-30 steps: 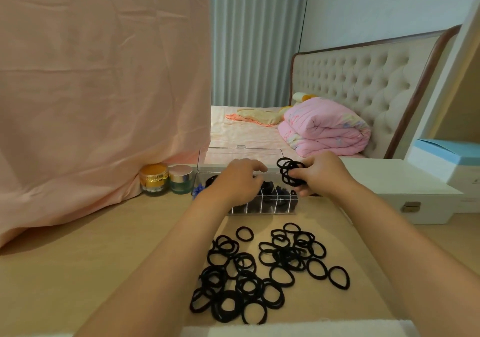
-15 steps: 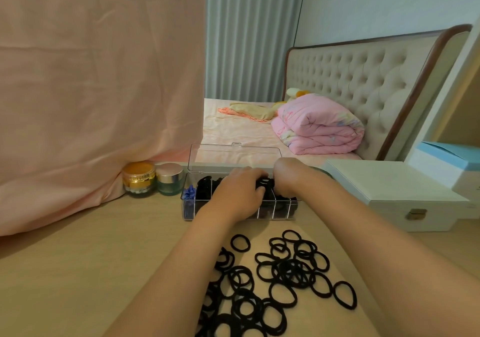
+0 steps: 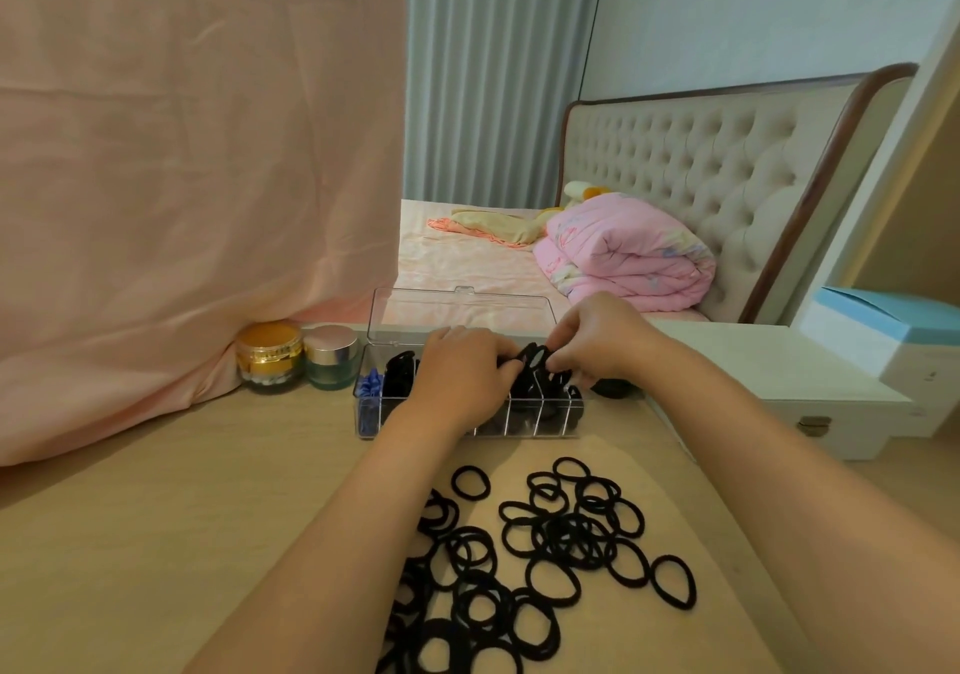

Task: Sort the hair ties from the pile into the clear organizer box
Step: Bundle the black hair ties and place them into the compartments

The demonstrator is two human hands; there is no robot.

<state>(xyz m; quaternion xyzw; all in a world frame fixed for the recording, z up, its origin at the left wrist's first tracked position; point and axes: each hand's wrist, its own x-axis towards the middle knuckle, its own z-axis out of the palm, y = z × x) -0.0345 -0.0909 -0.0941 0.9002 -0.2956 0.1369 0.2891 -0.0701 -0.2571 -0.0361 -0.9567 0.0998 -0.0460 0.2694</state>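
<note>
The clear organizer box (image 3: 563,416) stands on the wooden desk with its lid (image 3: 457,312) up. Its compartments hold black hair ties and a blue scrunchie (image 3: 371,384) at the left end. Both hands are over the box. My right hand (image 3: 597,343) pinches a bunch of black hair ties (image 3: 535,358) above a right-hand compartment. My left hand (image 3: 457,377) lies over the middle compartments, its fingers curled on the same bunch. A pile of several loose black hair ties (image 3: 545,543) is spread on the desk in front of the box.
Two cosmetic jars, a gold one (image 3: 269,356) and a teal one (image 3: 331,356), stand left of the box against a pink cloth (image 3: 182,179). A white case (image 3: 779,387) sits to the right, a blue-lidded box (image 3: 893,330) beyond it. A bed lies behind.
My right hand brought the bunch of ties down from above the box's right end into the box. My left hand stayed over the middle compartments and now meets the bunch.
</note>
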